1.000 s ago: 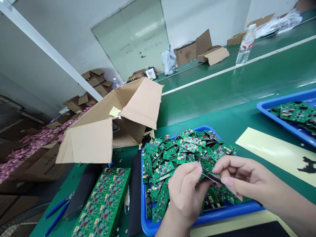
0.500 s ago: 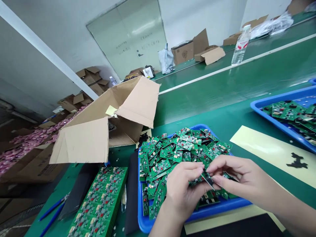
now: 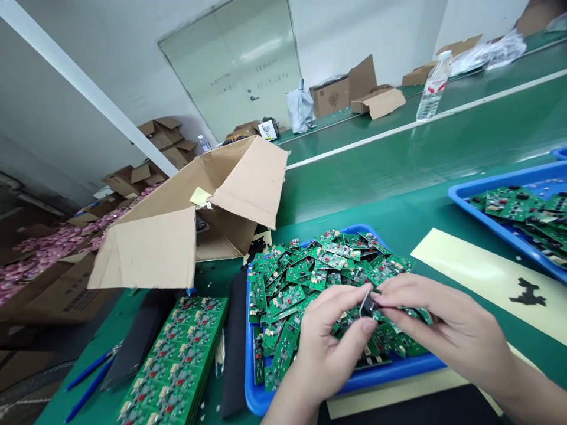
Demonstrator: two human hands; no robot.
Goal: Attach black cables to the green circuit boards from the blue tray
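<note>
Over the front of a blue tray (image 3: 254, 396) heaped with small green circuit boards (image 3: 287, 298), both my hands meet at one small circuit board (image 3: 365, 303). My left hand (image 3: 330, 339) pinches this board between thumb and fingers, and it stands on edge with a black part showing. My right hand (image 3: 436, 319) is closed at the board's right side, thumb and forefinger pressed on a small black piece there. The fingers partly cover both the board and the black piece.
Left of the tray lie a stack of uncut board panels (image 3: 175, 366), black sheets (image 3: 234, 354) and blue-handled pliers (image 3: 91, 381). An open carton (image 3: 146, 248) stands behind. On the right are yellow backing paper (image 3: 469, 265) with black cutouts (image 3: 528, 292) and another blue tray (image 3: 500, 227).
My left hand has turned the board more upright, its thumb now along the near side. My right hand has shifted slightly up, with its fingers closer together at the board's edge.
</note>
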